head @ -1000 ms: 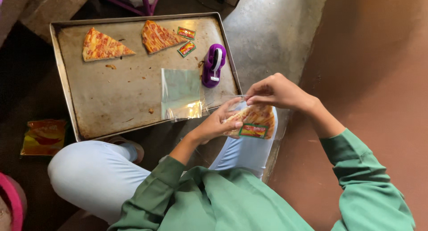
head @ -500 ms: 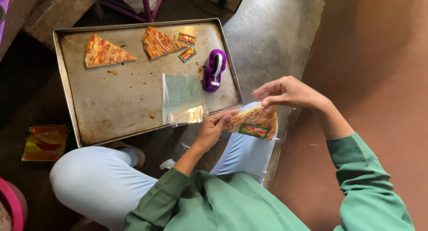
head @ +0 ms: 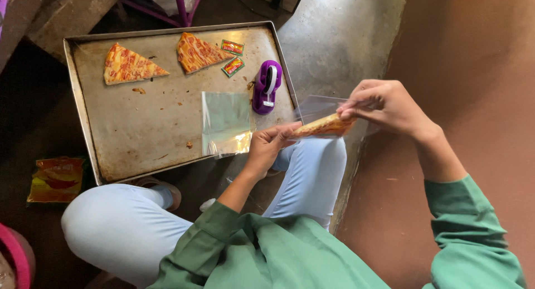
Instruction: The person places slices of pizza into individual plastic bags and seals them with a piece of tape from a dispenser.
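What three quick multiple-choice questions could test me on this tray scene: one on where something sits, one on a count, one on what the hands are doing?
1. Where is the purple tape dispenser?
A. on the metal tray's right side
B. on the floor
C. in a hand

2. How many pizza slices lie on the tray?
A. one
B. two
C. four

3. What are the hands doing?
A. resting empty
B. both holding a pizza slice in a clear bag
C. lifting the tray

Answers:
1 A: it stands by the tray's right rim.
2 B: one slice at left, another by the sauce packets.
3 B: left hand and right hand grip the bagged pizza slice between them.
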